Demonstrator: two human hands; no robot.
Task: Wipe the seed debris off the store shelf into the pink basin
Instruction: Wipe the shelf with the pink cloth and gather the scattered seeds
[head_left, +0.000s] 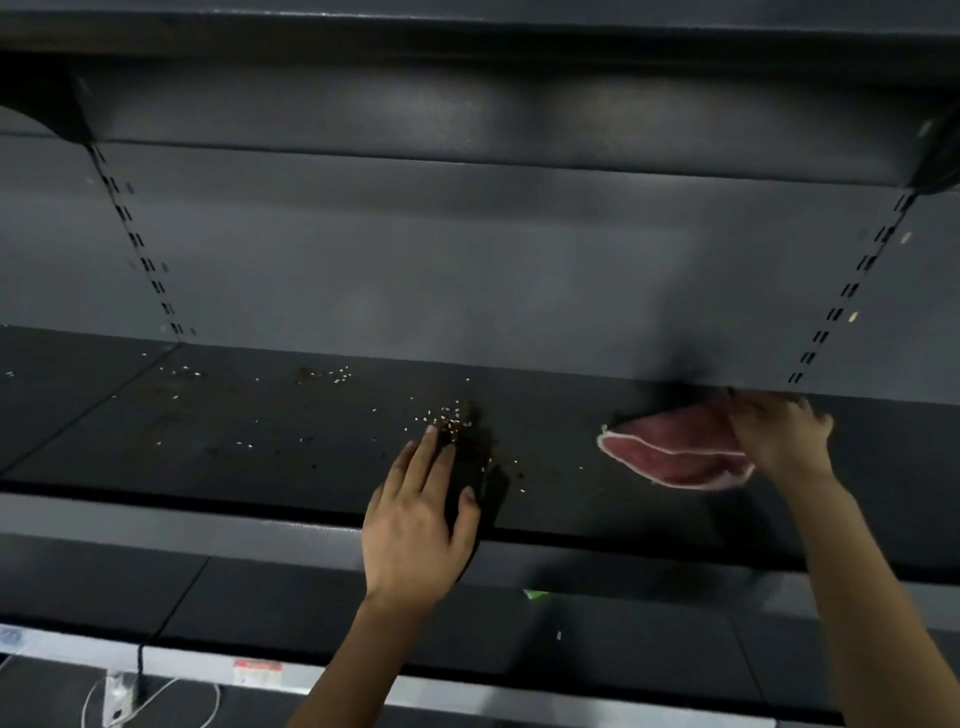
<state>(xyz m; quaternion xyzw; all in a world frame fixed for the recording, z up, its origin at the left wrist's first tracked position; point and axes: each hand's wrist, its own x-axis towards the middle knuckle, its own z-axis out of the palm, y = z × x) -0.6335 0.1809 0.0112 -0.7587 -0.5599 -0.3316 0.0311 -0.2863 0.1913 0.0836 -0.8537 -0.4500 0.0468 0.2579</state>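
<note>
text: none legible | red-white label on shelf edge: blurred

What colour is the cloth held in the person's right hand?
The cloth is dark pink with a pale, whitish stitched edge, seen in the head view.

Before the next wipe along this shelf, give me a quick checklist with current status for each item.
1. Cloth in the right hand: ok, gripped at the back of the shelf.
2. Cloth flat on the shelf: not ok, it hangs bunched.
3. Seed debris located: ok, densest by the left hand, thinner scatter further left.
4. Left hand clear of the wipe path: not ok, it rests flat on the shelf beside the debris.
5. Pink basin ready under the edge: cannot tell, none in view.
</note>
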